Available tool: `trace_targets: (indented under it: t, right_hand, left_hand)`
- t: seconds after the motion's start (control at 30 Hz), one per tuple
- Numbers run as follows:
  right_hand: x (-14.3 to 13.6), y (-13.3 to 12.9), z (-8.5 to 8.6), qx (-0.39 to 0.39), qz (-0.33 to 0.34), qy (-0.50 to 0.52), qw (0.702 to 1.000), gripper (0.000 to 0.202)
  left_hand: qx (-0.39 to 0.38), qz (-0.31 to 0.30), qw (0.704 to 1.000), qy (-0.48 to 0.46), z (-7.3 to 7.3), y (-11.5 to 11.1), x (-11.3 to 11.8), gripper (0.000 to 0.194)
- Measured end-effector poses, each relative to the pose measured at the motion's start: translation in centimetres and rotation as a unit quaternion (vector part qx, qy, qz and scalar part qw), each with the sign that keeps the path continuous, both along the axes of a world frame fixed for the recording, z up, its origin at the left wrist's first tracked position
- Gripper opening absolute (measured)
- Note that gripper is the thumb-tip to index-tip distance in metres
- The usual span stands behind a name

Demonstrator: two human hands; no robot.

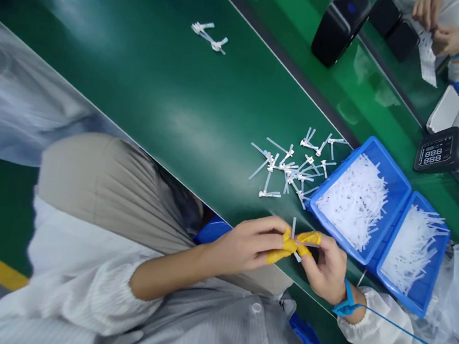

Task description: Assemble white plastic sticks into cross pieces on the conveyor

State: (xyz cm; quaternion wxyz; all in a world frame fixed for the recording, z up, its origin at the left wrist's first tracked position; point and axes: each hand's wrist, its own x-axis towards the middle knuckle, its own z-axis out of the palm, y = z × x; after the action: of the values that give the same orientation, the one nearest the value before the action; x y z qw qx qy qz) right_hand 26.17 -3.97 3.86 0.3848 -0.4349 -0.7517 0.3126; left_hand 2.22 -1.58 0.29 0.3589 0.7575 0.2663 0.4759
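My left hand (253, 243) and my right hand (327, 269), both with yellow finger cots, meet over the bench's near edge. Between their pinched fingertips is a small plastic piece with thin translucent tubes; one tube (294, 226) sticks up from the left fingertips, and another (309, 244) lies across the right fingers. The fingers hide the middle of the piece. Just beyond the hands lies a loose group of white connectors with short tubes (288, 170). To the right stand a blue bin of white parts (392, 192) and a blue bin of short clear tubes (435, 274).
Two similar pieces (209, 37) lie farther left on the green bench (139, 82). A black device (339, 29) stands on the divider, and a digital display (440, 150) at right. A blue cord (408, 335) runs from my right wrist. Across the divider, a co-worker's hands (439, 31) handle a white strip.
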Motion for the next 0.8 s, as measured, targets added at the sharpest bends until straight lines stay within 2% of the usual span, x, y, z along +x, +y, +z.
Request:
trace_targets:
  t: [0.13, 0.23, 0.3, 0.4, 0.5, 0.57, 0.67, 0.73, 0.8]
  right_hand:
    - [-0.6, 0.5, 0.9, 0.033, 0.066, 0.023, 0.997, 0.032]
    - [-0.6, 0.4, 2.1, 0.089, 0.084, 0.029, 0.992, 0.044]
    - [0.0, 0.2, 3.2, 0.128, 0.063, 0.034, 0.989, 0.050]
    - [1.8, 0.6, 5.0, 0.160, -0.023, 0.023, 0.987, 0.049]
    - [3.8, 2.3, 6.7, 0.151, -0.103, -0.088, 0.979, 0.034]
    - [5.0, 3.7, 7.0, 0.135, -0.126, -0.194, 0.964, 0.029]
    - [6.4, 5.3, 6.0, 0.111, -0.122, -0.307, 0.937, 0.037]
    - [7.0, 5.8, 4.8, 0.086, -0.093, -0.359, 0.925, 0.039]
    - [7.3, 5.8, 3.8, 0.064, -0.068, -0.385, 0.918, 0.037]
  left_hand:
    - [0.024, 0.010, 0.999, -0.027, 0.0, -0.3, 0.3, 0.006]
    - [0.042, 0.045, 0.997, -0.055, 0.9, -0.3, 0.3, 0.003]
    - [0.065, 0.081, 0.994, -0.041, 1.9, 0.4, 0.3, 0.003]
    - [0.108, 0.149, 0.981, 0.062, 3.5, 2.2, -0.1, 0.012]
    - [0.152, 0.212, 0.956, 0.138, 4.1, 4.4, -1.3, 0.026]
    - [0.178, 0.235, 0.944, 0.147, 3.9, 6.1, -2.8, 0.026]
    - [0.175, 0.274, 0.928, 0.183, 3.2, 10.0, -6.8, 0.028]
    - [0.123, 0.319, 0.912, 0.228, 2.5, 13.9, -10.3, 0.035]
    - [0.057, 0.351, 0.895, 0.271, 1.8, 18.5, -13.8, 0.051]
